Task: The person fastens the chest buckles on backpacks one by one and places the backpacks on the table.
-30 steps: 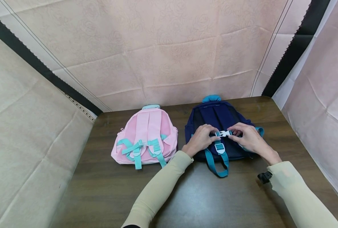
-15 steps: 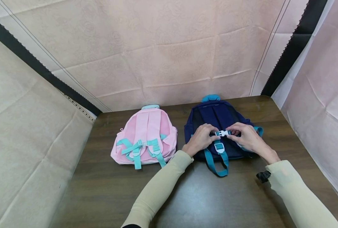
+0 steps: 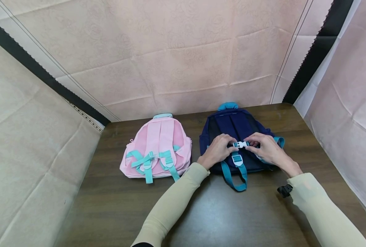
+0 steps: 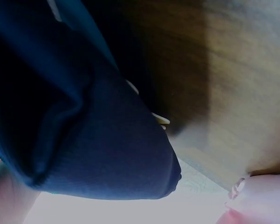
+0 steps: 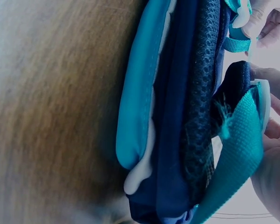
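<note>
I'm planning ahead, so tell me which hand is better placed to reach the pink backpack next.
Probably the left hand: it is nearer the pink backpack, while the right hand lies beyond the white buckle. Both are occupied there.

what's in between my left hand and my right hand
A white buckle, held between the left hand and right hand, over the navy backpack. The head view shows it.

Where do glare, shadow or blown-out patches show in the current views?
Head: pale sheen on the wooden table; left wrist: navy backpack dark and soft, shadow beside it, backdrop blown out; right wrist: teal strap crisply textured, backdrop behind washed out.
</note>
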{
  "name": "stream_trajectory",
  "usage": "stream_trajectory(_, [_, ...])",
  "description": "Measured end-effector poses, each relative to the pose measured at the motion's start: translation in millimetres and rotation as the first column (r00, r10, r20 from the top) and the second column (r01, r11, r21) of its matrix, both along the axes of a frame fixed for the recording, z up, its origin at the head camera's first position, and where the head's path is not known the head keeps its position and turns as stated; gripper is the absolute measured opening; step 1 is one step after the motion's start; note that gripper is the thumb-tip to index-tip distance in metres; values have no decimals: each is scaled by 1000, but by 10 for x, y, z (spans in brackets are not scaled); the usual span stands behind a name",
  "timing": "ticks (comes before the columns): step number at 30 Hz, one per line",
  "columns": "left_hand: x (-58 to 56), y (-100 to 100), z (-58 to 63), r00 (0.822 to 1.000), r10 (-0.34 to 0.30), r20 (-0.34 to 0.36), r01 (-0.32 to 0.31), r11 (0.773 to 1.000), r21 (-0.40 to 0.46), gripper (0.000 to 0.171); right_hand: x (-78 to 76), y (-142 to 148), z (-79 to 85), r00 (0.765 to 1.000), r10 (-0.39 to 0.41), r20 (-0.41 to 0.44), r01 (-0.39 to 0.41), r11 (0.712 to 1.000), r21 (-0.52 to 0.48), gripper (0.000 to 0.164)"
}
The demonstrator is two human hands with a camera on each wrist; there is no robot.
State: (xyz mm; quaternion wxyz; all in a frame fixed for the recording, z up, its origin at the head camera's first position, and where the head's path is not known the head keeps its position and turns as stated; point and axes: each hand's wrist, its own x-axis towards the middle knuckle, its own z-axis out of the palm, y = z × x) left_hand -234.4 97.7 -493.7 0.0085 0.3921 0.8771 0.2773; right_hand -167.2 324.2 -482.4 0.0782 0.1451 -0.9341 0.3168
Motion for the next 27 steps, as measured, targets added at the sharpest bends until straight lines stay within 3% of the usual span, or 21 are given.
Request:
stream_trajectory(16, [1, 6, -15, 1000, -2, 2, 2, 1000, 6, 27, 9, -16, 15, 1000, 1, 27, 0, 1000, -13, 25])
stream_trajectory(27, [14, 12, -8, 1000, -12, 5, 11, 1000, 18, 27, 11, -32, -22, 1000, 11, -14, -11, 1000, -8, 25])
